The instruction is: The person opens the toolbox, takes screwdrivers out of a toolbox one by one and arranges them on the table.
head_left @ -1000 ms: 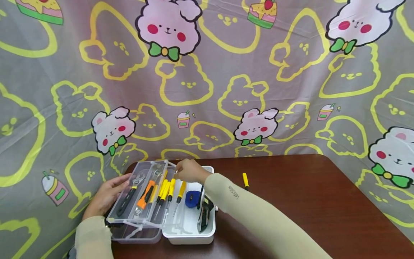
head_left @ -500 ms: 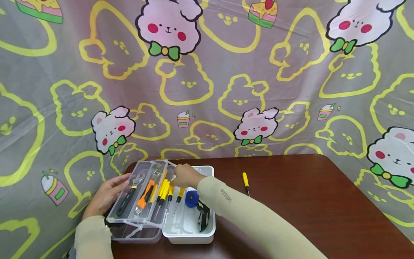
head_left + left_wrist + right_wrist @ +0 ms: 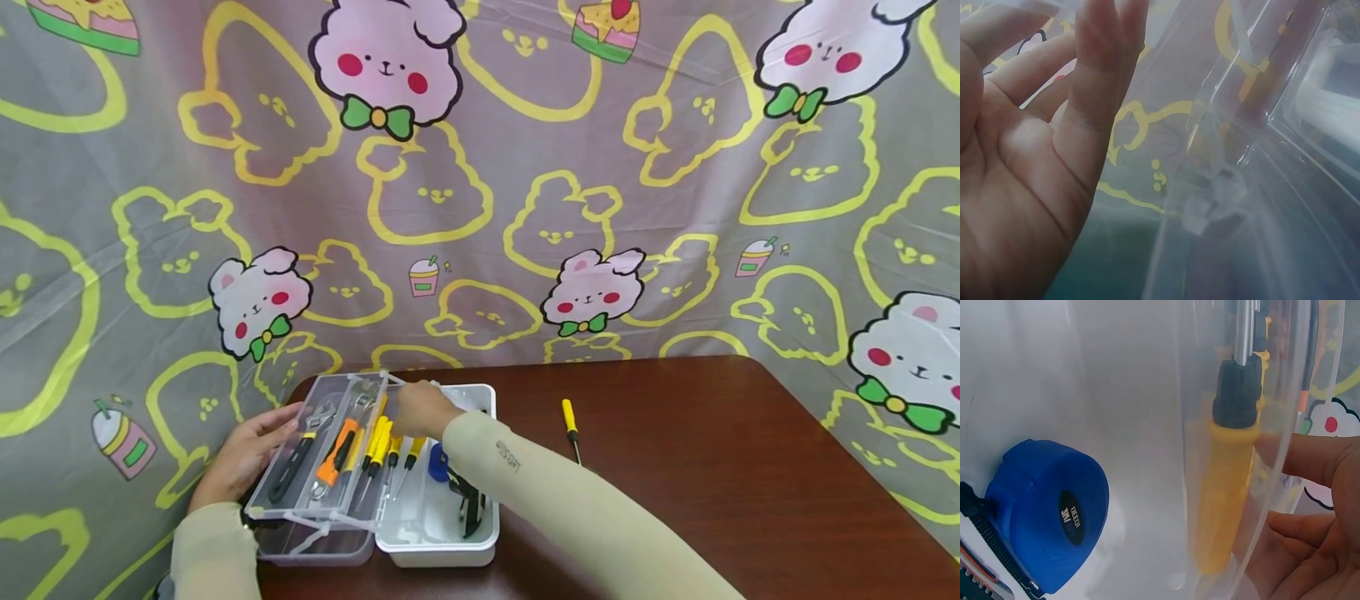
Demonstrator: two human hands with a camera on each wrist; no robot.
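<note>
My right hand (image 3: 420, 408) pinches a yellow screwdriver (image 3: 411, 454) at its far end; the long axis runs near-to-far. My left hand (image 3: 243, 454), fingers straight, rests against the clear tray (image 3: 315, 508).

The head camera looks forward and down from farther back; both wrist cameras sit very close beside their fingers (image 3: 1107, 44), seemingly sharing the clear toolbox lid (image 3: 322, 450) with it.

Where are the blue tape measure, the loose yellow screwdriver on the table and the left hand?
blue tape measure (image 3: 1047, 519), right wrist view, on its round case.
loose yellow screwdriver (image 3: 569, 416), head view, on its handle.
left hand (image 3: 243, 454), head view, on its back.
</note>
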